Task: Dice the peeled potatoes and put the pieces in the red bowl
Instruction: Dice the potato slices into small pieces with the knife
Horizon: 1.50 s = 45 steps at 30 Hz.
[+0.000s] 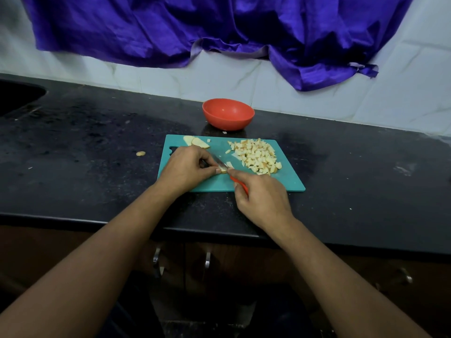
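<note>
A teal cutting board (288,176) lies on the black counter. My left hand (185,168) pinches a small potato piece (223,170) at the board's middle. My right hand (262,196) grips a knife by its red handle (240,184); the blade (219,162) rests across that piece. A heap of diced potato (257,156) covers the board's right half. Two potato slices (195,141) lie at the board's far left corner. The red bowl (228,114) stands just behind the board, and nothing shows inside it.
A potato scrap (140,153) lies on the counter left of the board, and a small bit (224,132) sits in front of the bowl. A sink (17,96) opens at far left. Purple cloth (219,28) hangs on the tiled wall. Cabinet handles (207,259) are below the counter edge.
</note>
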Available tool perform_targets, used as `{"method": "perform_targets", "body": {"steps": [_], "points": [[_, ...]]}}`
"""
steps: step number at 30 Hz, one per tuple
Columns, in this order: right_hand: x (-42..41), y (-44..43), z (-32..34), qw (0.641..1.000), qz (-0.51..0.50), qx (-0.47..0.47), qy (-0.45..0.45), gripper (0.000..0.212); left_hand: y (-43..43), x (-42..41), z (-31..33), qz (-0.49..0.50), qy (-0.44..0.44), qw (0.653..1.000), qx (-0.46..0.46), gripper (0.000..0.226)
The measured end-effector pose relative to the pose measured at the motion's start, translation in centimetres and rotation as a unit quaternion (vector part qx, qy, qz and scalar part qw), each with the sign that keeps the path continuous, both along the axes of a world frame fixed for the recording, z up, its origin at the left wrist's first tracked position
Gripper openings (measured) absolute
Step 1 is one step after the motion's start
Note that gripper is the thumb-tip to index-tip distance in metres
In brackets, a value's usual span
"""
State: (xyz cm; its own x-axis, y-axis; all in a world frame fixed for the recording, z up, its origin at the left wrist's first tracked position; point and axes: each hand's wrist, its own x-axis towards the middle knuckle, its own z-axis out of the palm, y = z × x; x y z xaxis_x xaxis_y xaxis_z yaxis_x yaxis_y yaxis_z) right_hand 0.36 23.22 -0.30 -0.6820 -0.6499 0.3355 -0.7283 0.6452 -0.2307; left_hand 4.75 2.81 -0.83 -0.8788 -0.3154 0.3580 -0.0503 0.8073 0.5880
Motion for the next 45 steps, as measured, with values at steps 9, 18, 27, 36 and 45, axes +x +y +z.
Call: {"method": "perform_targets", "body": {"steps": [9,18,27,36,45], "points": [[-0.4,1.8,-0.8,0.993,-0.007,-0.08,-0.087,0.037,0.0,-0.1,0.0,0.004,-0.006,1.0,0.015,0.008],[0.5,-0.2,0.3,0.993,-0.02,-0.088,-0.071,0.04,-0.1,0.4,0.0,0.008,-0.001,0.999,0.032,0.007],[1.2,-0.9,0.5,1.0,0.004,0.017,0.011,0.043,0.1,0.6,0.3,0.002,0.005,0.999,0.031,0.007],[0.3,1.5,0.1,0.998,0.022,-0.012,-0.06,0.04,-0.1,0.3,-0.1,0.016,0.005,0.999,0.045,0.009],[-1.0,1.4,-0.7,0.989,-0.045,-0.108,-0.092,0.039,-0.3,0.1,-0.2,0.027,-0.004,0.998,0.064,0.02]]}}
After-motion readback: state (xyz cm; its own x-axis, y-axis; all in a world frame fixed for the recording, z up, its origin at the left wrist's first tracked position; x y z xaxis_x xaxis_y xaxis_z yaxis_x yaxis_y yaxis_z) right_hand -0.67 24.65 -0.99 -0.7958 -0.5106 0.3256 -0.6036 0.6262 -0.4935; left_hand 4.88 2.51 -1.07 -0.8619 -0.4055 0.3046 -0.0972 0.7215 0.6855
